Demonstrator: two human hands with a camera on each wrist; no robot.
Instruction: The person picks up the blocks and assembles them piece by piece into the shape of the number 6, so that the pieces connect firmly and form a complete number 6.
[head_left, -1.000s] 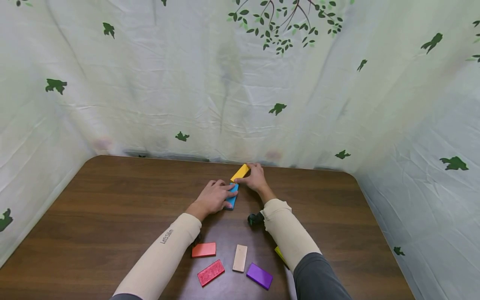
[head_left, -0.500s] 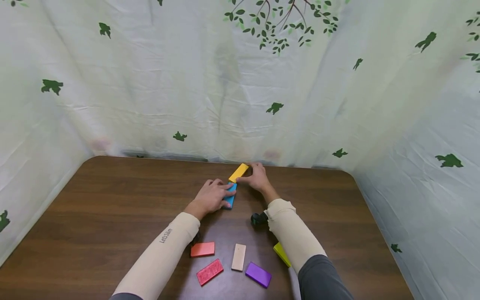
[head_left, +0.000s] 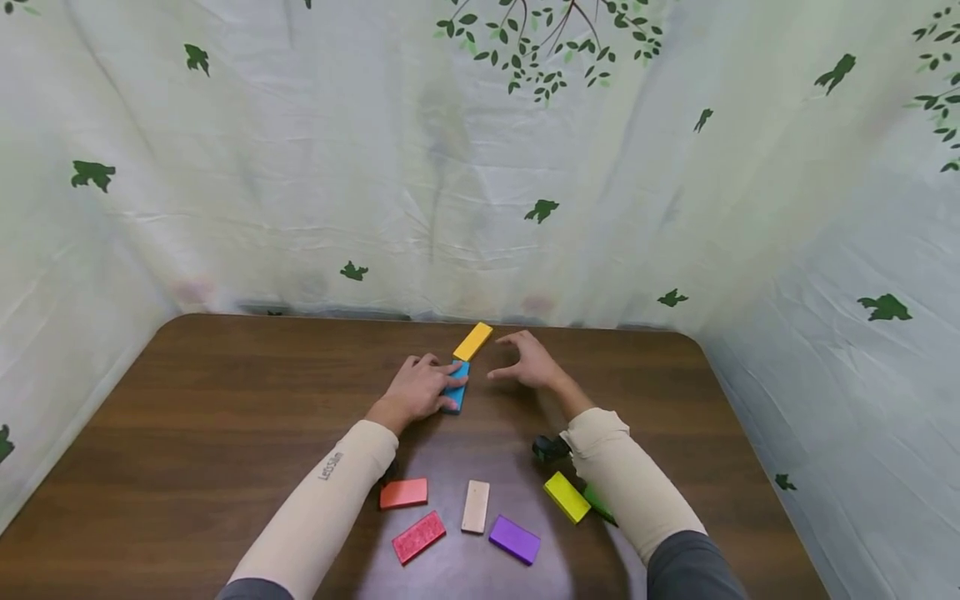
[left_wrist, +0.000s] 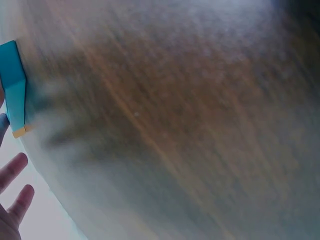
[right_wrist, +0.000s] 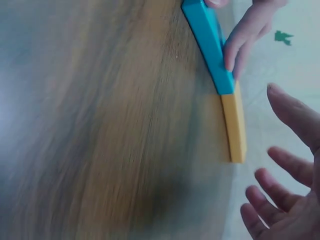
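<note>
A flat, smooth blue block (head_left: pixel 455 387) lies at the far middle of the dark wooden table (head_left: pixel 225 400), end to end with a yellow block (head_left: pixel 473 341). The left hand (head_left: pixel 415 388) rests straight fingers on the blue one; the right hand (head_left: pixel 529 364) hovers just right, fingers spread, holding nothing. Only the right wrist view shows the blocks' thin edges touching.

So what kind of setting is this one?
Probably a staged recording booth, not a lived-in room: a bare wooden table is closed in on three sides by a leaf-printed sheet, with coloured blocks laid out.
</note>
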